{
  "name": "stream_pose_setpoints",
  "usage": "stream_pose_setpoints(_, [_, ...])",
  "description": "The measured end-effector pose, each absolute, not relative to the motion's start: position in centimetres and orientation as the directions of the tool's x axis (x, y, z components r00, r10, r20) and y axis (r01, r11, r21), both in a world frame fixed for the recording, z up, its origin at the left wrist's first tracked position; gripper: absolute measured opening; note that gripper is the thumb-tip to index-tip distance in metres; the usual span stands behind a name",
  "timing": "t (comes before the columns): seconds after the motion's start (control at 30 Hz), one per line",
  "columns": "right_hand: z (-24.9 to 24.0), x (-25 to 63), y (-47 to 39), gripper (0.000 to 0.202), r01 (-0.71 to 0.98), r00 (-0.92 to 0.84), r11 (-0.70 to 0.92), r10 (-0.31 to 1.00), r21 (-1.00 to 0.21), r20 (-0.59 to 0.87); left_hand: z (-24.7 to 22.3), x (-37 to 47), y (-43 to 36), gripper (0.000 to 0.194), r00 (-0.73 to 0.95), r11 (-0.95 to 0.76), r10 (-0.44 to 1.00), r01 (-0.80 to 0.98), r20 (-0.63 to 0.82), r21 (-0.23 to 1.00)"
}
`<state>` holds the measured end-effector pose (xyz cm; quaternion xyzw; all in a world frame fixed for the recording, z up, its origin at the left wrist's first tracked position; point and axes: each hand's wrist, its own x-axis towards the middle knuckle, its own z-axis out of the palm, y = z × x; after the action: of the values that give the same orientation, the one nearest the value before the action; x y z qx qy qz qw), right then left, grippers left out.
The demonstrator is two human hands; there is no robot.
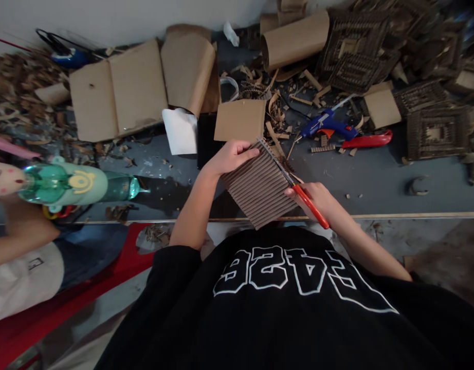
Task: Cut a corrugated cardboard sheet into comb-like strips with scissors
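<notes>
My left hand [236,155] grips the upper left edge of a corrugated cardboard sheet [260,187], its ridges facing up and its lower corner reaching over the table's front edge. In my right hand [316,198] is a pair of scissors [308,205] with red-orange handles. Their blades lie along the sheet's upper right edge, pointing up and left; whether they are parted I cannot make out. Just behind the sheet lies a flat brown cardboard piece [240,119].
A blue glue gun [329,125] and a red-handled tool [368,139] lie right of centre. Stacked corrugated squares [437,131] fill the back right. Folded cardboard [119,95] and scraps cover the back left. A green bottle [83,181] stands near another person's arm [24,226].
</notes>
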<state>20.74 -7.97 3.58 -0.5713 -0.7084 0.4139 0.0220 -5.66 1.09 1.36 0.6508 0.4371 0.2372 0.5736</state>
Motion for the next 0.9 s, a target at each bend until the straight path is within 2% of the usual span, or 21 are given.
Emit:
stream_pose_setpoints(0.33, [4.7, 20.8, -7.2, 0.074, 0.833, -0.335, 0.031, 0.823, -0.552, -0.458, 1.5, -4.5, 0.9, 0.054, 0.555, 0.043, 0.812, 0.251, -0.18, 0.967])
stream_pose_setpoints(0.5, [4.4, 20.6, -6.9, 0.071, 0.842, -0.302, -0.006, 0.823, -0.539, -0.482, 1.1, -4.2, 1.0, 0.063, 0.548, 0.036, 0.82, 0.24, -0.166, 0.97])
stream_pose_setpoints(0.7, [3.4, 20.2, -6.9, 0.068, 0.83, -0.273, -0.052, 0.831, -0.555, -0.485, 0.7, -4.5, 1.6, 0.068, 0.547, 0.067, 0.805, 0.301, -0.23, 0.951])
stream_pose_setpoints(0.8, [2.9, 20.6, -7.1, 0.07, 0.784, -0.199, -0.154, 0.855, -0.601, -0.479, 0.8, -5.1, 1.8, 0.065, 0.523, 0.07, 0.818, 0.324, -0.24, 0.944])
stream_pose_setpoints(0.9, [2.5, 21.2, -7.4, 0.07, 0.602, -0.149, -0.307, 0.864, -0.737, -0.482, 1.0, -5.6, 1.9, 0.063, 0.475, 0.092, 0.846, 0.32, -0.244, 0.943])
